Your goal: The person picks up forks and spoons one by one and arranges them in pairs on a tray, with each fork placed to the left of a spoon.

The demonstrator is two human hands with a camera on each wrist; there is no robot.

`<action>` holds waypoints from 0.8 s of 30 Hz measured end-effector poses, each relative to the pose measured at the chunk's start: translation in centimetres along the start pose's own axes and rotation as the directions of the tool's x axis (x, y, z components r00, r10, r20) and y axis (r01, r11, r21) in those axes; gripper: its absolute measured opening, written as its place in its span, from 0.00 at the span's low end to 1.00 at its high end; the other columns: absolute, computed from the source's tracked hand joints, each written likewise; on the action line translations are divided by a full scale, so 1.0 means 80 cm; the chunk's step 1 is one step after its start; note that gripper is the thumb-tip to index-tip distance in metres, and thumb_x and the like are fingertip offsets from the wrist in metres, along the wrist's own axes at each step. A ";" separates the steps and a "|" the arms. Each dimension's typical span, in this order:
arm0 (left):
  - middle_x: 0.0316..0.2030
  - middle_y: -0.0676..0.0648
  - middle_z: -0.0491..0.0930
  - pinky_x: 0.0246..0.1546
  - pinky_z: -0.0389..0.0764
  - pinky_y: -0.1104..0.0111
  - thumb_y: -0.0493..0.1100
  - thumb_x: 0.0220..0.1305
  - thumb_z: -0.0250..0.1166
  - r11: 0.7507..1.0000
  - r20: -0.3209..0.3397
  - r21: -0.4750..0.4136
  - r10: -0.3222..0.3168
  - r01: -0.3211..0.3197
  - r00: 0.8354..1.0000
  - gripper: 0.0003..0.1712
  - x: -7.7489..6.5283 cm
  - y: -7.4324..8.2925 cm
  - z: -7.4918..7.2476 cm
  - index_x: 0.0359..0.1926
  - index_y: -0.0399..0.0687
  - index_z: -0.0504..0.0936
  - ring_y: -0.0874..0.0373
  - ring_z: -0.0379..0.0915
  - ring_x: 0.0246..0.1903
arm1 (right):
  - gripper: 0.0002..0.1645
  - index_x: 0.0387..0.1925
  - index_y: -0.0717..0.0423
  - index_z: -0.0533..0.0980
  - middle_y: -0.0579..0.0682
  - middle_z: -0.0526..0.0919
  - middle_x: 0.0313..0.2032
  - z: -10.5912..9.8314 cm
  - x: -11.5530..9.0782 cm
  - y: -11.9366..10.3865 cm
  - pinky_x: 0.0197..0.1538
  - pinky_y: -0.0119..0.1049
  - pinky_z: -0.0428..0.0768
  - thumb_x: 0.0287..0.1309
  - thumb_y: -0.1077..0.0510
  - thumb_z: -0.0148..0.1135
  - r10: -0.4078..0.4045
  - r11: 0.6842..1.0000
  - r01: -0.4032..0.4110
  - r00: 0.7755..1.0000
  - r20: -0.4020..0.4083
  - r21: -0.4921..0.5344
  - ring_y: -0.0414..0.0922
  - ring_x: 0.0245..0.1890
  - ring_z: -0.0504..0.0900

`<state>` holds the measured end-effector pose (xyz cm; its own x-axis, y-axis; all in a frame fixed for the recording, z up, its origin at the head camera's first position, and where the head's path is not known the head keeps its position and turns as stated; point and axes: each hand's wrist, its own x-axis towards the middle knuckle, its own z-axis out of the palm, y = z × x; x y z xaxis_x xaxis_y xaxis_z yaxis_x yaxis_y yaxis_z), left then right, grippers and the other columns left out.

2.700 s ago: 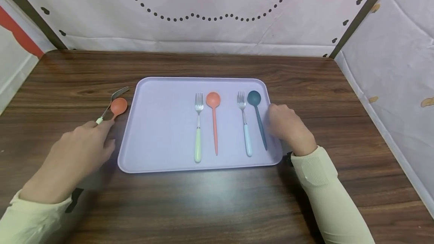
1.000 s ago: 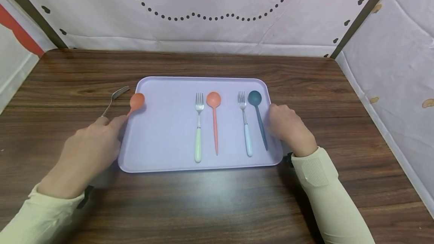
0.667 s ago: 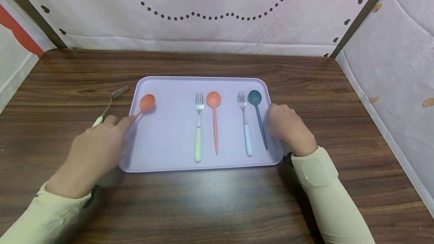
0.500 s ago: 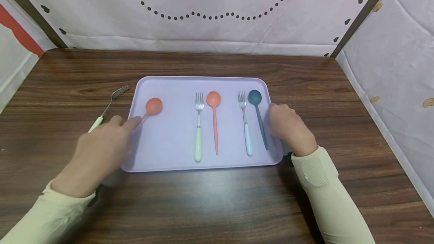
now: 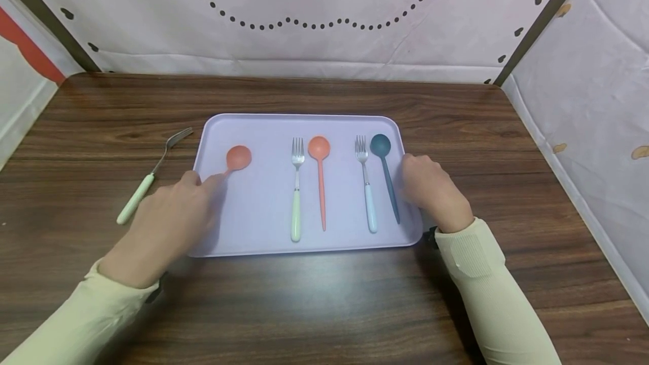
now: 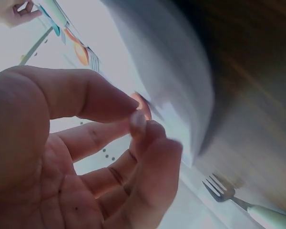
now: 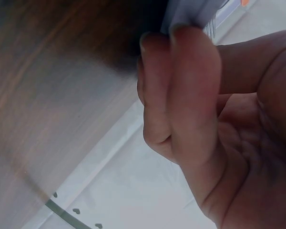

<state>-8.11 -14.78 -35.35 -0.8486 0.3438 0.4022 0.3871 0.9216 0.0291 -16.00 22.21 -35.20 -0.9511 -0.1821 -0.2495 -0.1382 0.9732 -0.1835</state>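
With thumb and fingers, my left hand [image 5: 174, 221] pinches the handle of an orange spoon [image 5: 239, 157]. The spoon's bowl is over the left part of a pale lilac tray [image 5: 263, 213]; whether it touches the surface I cannot tell. Fingers hide most of the handle. My right hand [image 5: 433, 190] grips the tray's right rim, its fingers curled at the edge in the right wrist view. On the tray lie a green-handled fork [image 5: 296, 207], a second orange spoon [image 5: 319, 149], a light-blue-handled fork [image 5: 371, 210] and a dark teal spoon [image 5: 380, 146].
Left of the tray, on the brown wooden table [image 5: 324, 308], another green-handled fork [image 5: 137, 199] lies slanted beside my left hand. White patterned sheeting [image 5: 314, 49] stands behind the table and along both its sides.
My left hand has carried the orange spoon rightward from beside the left fork to over the tray, uncovering that fork's handle. The right hand has stayed at the tray's rim.
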 end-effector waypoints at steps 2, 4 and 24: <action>0.15 0.41 0.61 0.02 0.60 0.51 0.35 0.54 0.51 1.000 0.007 -0.019 -0.004 0.004 1.000 0.09 0.002 0.003 0.002 0.37 0.44 0.73 0.43 0.57 0.07 | 0.15 0.43 0.72 0.67 0.60 0.74 0.25 0.000 0.000 0.000 0.22 0.41 0.78 0.54 0.66 0.50 0.002 1.000 -0.002 1.000 0.004 -0.001 0.49 0.21 0.74; 0.16 0.40 0.63 0.03 0.61 0.50 0.35 0.54 0.51 0.999 0.019 -0.035 -0.007 0.008 1.000 0.11 0.005 0.005 0.004 0.40 0.42 0.74 0.41 0.58 0.07 | 0.15 0.43 0.72 0.67 0.60 0.74 0.25 0.001 0.001 0.000 0.22 0.41 0.78 0.54 0.66 0.50 0.004 1.000 -0.004 1.000 0.004 -0.001 0.49 0.21 0.75; 0.15 0.44 0.66 0.15 0.68 0.53 0.36 0.50 0.53 0.993 0.269 -0.101 -0.033 0.063 0.962 0.17 0.023 0.020 0.016 0.42 0.30 0.71 0.50 0.63 0.17 | 0.14 0.42 0.72 0.67 0.59 0.74 0.24 0.002 0.002 0.000 0.20 0.39 0.77 0.56 0.64 0.51 0.011 1.000 -0.011 1.000 -0.010 -0.022 0.48 0.20 0.74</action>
<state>-9.49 -12.43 -35.71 -0.9268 0.3486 0.1396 0.3675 0.9183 0.1468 -16.09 22.18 -35.36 -0.9553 -0.1702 -0.2416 -0.1339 0.9781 -0.1596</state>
